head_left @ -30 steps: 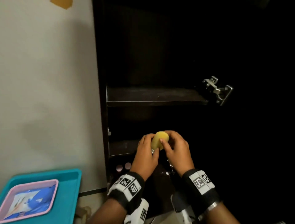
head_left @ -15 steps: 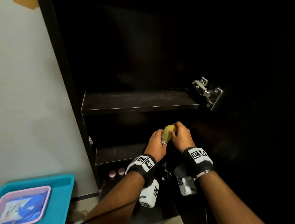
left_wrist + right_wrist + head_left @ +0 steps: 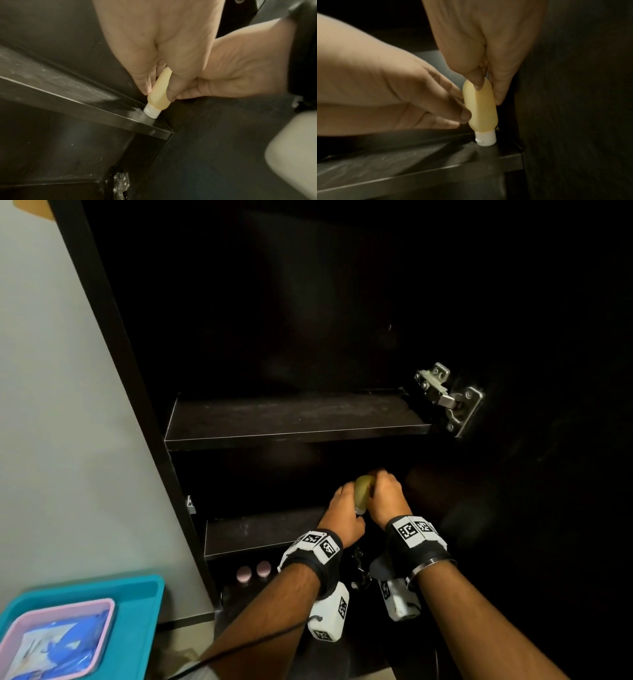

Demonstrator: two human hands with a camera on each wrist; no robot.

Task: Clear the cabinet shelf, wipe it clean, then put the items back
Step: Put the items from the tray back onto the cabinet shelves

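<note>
A small yellow tube [image 3: 362, 489] with a white cap [image 3: 486, 139] stands cap down on the right end of the lower cabinet shelf [image 3: 260, 530], close to the cabinet's right wall. My left hand [image 3: 157, 93] pinches the tube's body from the left. My right hand [image 3: 488, 92] pinches the tube's upper end between thumb and fingers. In the head view the left hand [image 3: 342, 517] and right hand [image 3: 387, 496] meet round the tube. The cap touches the dusty shelf surface [image 3: 419, 162].
The upper shelf [image 3: 291, 416] is bare and dusty, with a metal hinge [image 3: 448, 400] at its right end. Two pink caps [image 3: 253, 571] show below the lower shelf. A teal tray [image 3: 137, 594] at lower left holds a pink tray [image 3: 20, 625] with a blue cloth.
Both hands have carried the yellow tube forward and down into the cabinet, and its cap now rests on the lower shelf's right end. The head view has shifted rightward.
</note>
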